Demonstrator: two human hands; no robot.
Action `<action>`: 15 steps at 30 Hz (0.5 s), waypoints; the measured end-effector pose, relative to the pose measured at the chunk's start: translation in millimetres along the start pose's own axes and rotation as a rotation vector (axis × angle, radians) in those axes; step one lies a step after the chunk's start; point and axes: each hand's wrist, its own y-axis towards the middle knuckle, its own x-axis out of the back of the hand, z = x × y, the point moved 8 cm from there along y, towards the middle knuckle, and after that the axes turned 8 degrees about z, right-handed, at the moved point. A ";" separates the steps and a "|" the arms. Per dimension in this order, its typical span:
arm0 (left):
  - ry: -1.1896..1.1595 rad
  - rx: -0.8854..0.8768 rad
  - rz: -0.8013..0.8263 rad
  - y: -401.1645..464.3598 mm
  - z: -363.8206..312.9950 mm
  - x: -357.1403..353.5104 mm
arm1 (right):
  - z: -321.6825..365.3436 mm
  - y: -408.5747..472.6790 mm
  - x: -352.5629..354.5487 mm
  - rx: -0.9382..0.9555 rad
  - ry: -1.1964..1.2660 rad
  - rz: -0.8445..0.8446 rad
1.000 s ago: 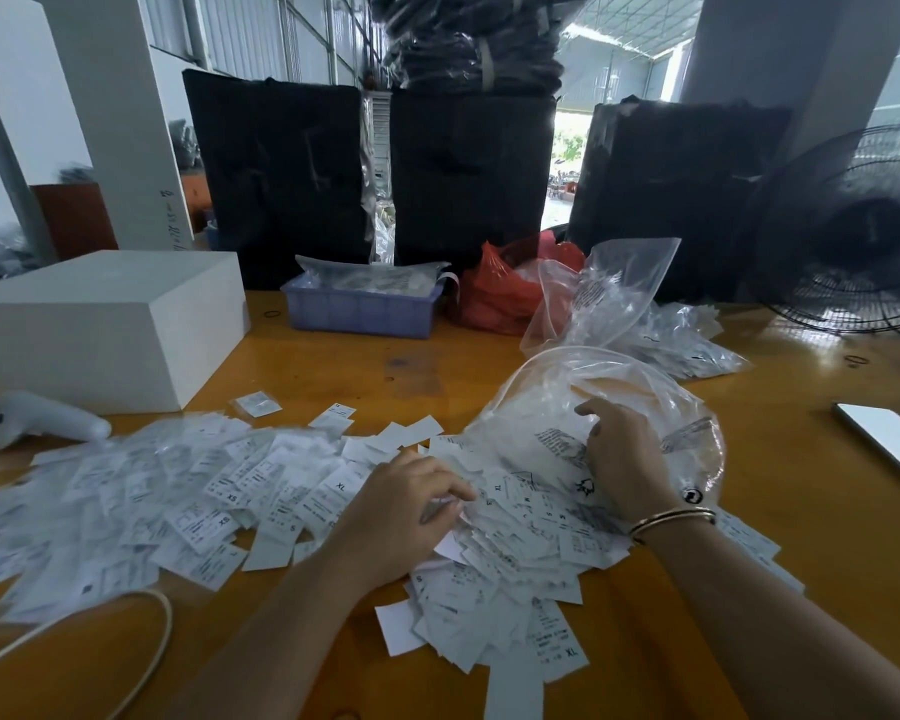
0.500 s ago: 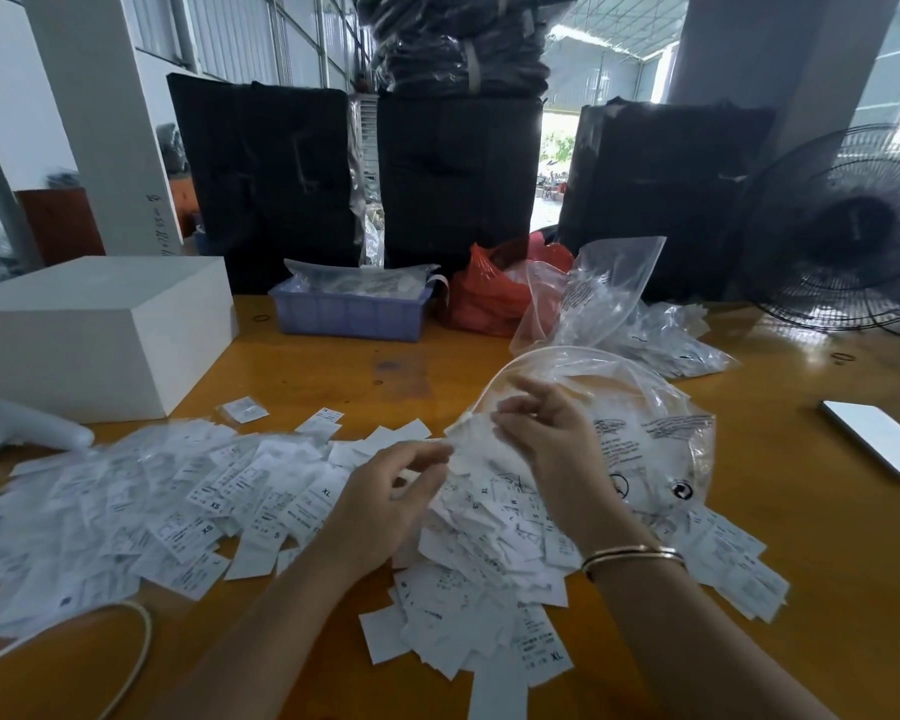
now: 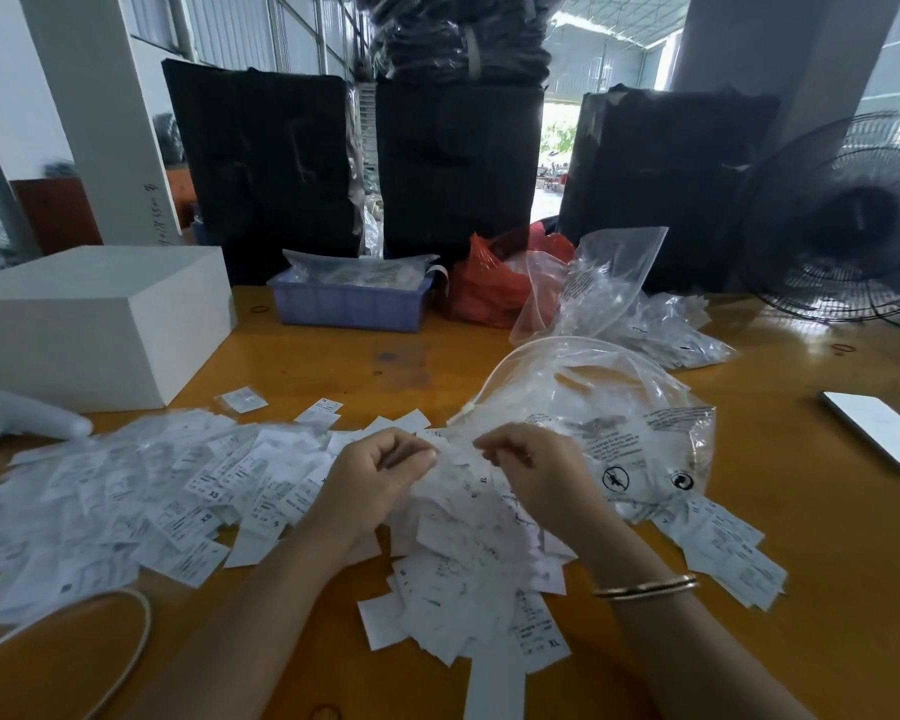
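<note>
Several white size labels [image 3: 141, 491] lie spread over the orange table [image 3: 827, 589], with a thicker heap [image 3: 463, 579] in front of me. A clear plastic bag [image 3: 614, 423] with printed warnings lies open just right of the heap. My left hand [image 3: 372, 483] and my right hand [image 3: 536, 472] are raised close together above the heap, fingers curled, each pinching the blurred white labels between them. A gold bangle [image 3: 645, 586] sits on my right wrist.
A white box [image 3: 89, 324] and a white handheld device [image 3: 22, 420] stand at left. A blue tray [image 3: 349, 304], a red bag [image 3: 494, 283] and more clear bags [image 3: 661, 324] lie behind. A phone [image 3: 879, 428] and a fan [image 3: 842, 226] are at right. A white cable [image 3: 126, 662] loops near the front left.
My right hand came off the clear bag and moved left to meet my left hand. Both hands lifted off the heap, now pinching labels between them.
</note>
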 end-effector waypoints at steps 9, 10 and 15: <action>-0.203 0.070 -0.018 0.3 8.3 1.7 | -8.6 2.1 -28.8 0.000 -0.567 0.215; -0.215 0.079 -0.024 -0.2 9.0 1.8 | -8.7 2.1 -27.9 -0.003 -0.527 0.205; -0.272 0.085 -0.043 -1.4 7.7 -0.7 | -22.3 3.7 -35.6 -0.106 -0.477 0.254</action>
